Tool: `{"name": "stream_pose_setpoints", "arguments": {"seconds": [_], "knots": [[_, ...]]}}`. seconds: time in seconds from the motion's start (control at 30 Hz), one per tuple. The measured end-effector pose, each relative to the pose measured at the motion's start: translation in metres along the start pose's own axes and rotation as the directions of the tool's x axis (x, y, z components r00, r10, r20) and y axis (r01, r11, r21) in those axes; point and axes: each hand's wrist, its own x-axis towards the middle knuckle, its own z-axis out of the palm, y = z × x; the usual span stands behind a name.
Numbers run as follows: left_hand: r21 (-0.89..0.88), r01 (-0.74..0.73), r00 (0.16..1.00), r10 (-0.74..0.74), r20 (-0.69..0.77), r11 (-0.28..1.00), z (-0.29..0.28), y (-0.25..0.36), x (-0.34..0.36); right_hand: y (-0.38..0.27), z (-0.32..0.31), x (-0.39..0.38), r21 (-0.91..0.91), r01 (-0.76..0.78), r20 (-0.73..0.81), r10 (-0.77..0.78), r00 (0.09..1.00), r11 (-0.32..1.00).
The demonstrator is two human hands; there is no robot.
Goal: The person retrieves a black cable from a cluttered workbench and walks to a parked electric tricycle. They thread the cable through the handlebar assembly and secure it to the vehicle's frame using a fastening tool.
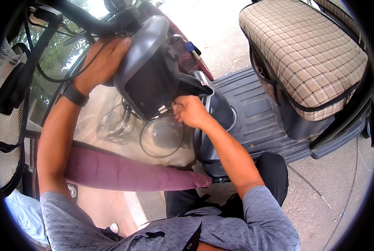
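Your right hand [191, 112] has its fingers curled closed, pinching the thin black looped cable [157, 157] by the lower corner of the smooth dark-grey plastic housing [151, 85]. Your left hand [103, 62] lies against the housing's left side; whether its partly hidden fingers grip, I cannot tell.

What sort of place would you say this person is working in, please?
Probably outdoors, perhaps a roadside or yard: daylit, concrete-like ground spreads around a plaid vehicle seat and a ribbed grey footboard.
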Motion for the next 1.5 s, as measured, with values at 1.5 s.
{"name": "stream_pose_setpoints", "arguments": {"seconds": [1.5], "knots": [[-0.410,0.323,0.886,-0.121,0.447,0.853,-0.016,-0.002,0.020,-0.002,-0.007,-0.002,-0.349,0.135,-0.024,-0.152,0.988,0.928]]}}
